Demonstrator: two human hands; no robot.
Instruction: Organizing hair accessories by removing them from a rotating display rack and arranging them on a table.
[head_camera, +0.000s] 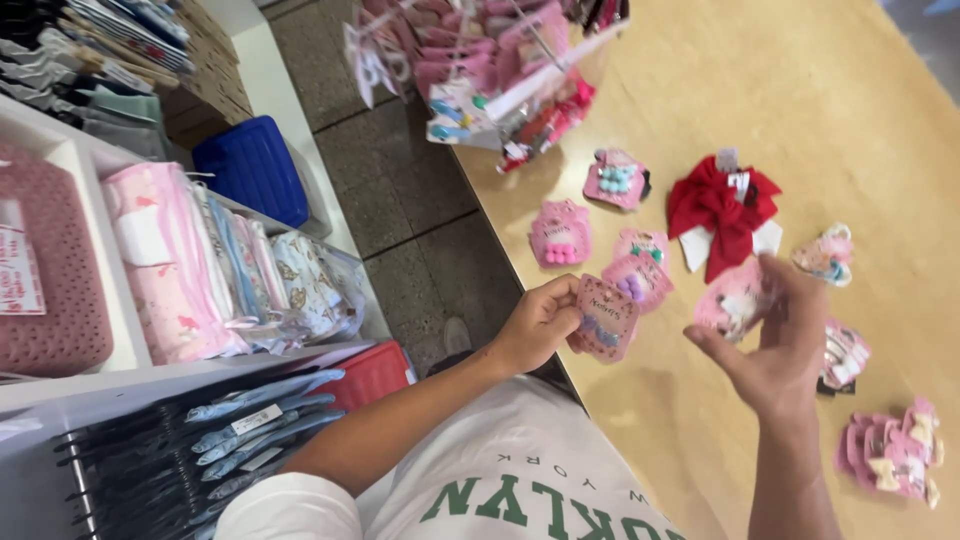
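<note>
At your nine o'clock a white shelf (100, 215) holds folded pink and patterned cloth packs (175, 265), with a blue bin (252, 168) on the floor behind it at about ten o'clock and a row of dark hanging packs (250, 430) below at eight o'clock. Your left hand (540, 322) sits near the middle of the view, fingers closed round the edge of a pink card of hair clips (607, 318), which it holds just over the near edge of the wooden table (860, 110). Just beyond that card, at twelve o'clock from it, more pink clip cards (562, 234) lie flat on the table, and a clear rack of pink hair goods (490, 60) stands farther off at the table's far end. At one o'clock from your left hand lies a red bow (722, 208) on a white backing. Your right hand (775, 350) hovers at three o'clock from the held card, fingers spread wide and holding nothing, with a pink card (735, 302) just behind its fingertips. At four o'clock, near the right edge, lies a stack of pink bow cards (895, 462).
</note>
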